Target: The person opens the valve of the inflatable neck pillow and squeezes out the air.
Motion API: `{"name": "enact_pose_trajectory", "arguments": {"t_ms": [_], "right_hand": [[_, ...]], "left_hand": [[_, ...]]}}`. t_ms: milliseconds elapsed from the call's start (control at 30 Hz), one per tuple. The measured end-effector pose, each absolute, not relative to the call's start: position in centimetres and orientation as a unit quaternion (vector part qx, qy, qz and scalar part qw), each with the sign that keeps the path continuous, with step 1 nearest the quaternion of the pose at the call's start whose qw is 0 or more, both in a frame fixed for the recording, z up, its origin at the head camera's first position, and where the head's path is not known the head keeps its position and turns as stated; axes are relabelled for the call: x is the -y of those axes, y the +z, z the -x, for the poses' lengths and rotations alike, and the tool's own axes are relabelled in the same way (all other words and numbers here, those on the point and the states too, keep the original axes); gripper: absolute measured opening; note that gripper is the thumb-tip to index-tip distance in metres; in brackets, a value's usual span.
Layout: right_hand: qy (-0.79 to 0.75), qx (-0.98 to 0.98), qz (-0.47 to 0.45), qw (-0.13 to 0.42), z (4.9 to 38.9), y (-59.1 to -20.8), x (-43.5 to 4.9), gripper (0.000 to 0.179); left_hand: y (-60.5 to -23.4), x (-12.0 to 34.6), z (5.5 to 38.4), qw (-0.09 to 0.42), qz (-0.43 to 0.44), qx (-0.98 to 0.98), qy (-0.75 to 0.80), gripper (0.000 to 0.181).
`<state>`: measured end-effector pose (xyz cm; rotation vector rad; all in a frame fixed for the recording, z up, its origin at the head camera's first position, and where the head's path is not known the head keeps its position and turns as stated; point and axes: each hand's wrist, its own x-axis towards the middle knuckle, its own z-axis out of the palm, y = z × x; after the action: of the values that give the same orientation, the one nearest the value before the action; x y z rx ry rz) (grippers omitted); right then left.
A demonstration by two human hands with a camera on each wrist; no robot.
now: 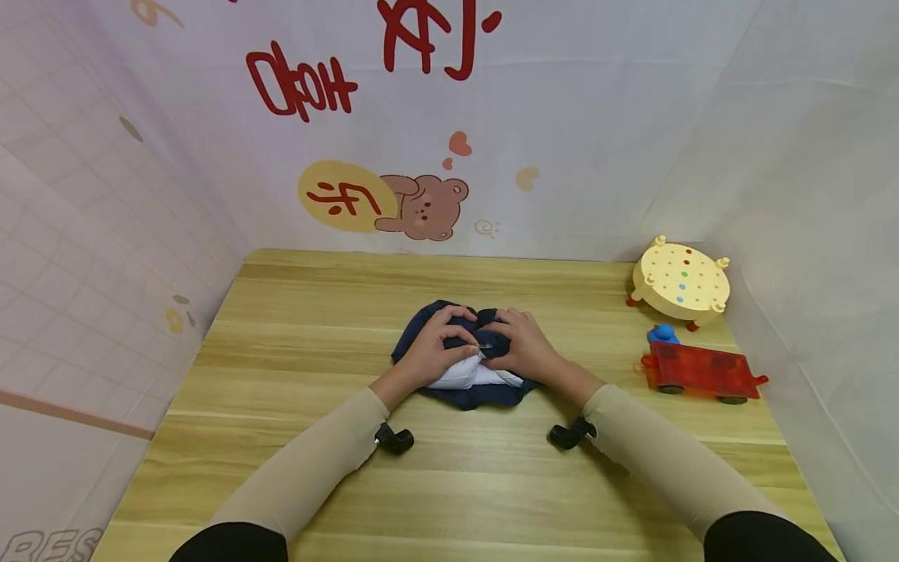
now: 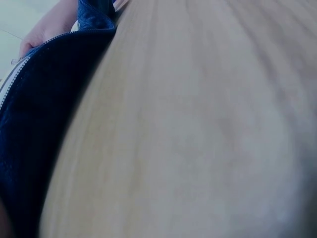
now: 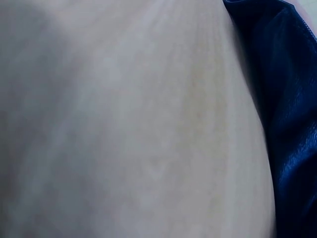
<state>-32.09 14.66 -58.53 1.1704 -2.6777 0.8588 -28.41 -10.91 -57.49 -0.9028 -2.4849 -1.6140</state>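
A dark blue zip pouch [image 1: 463,396] with a white lining [image 1: 456,376] lies on the wooden table, its zipped mouth spread apart. From the left, my left hand [image 1: 434,353] grips it near the mouth with bent fingers and thumb. Opposite, my right hand [image 1: 525,343] pinches the fabric by the zip, its thumb close to the left one. The left wrist view gives the pouch's zipped edge [image 2: 54,84] with pale teeth and part of a hand [image 2: 52,25] at the far side. Only the shiny blue side [image 3: 292,114] appears in the right wrist view.
At the right edge of the table [image 1: 302,297] stands a red toy wagon [image 1: 702,371] with dark wheels. Behind it are a small blue piece [image 1: 663,334] and a round yellow toy [image 1: 681,277] with pegs and coloured dots. Printed white sheets enclose the back and sides.
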Motion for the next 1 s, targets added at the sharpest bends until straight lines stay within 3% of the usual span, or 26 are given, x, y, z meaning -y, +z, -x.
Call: {"name": "enact_pose_trajectory", "arguments": {"t_ms": [300, 1000], "right_hand": [[0.263, 0.883, -0.385, 0.045, 31.91, -58.21, -14.61, 0.058], [0.263, 0.879, -0.394, 0.048, 31.97, -58.21, -14.52, 0.06]], "left_hand": [[-56.98, 10.9, 28.31, 0.018, 0.288, 0.821, -0.492, 0.009], [-56.9, 10.97, 28.19, 0.014, 0.283, 0.825, -0.489, 0.004]]}}
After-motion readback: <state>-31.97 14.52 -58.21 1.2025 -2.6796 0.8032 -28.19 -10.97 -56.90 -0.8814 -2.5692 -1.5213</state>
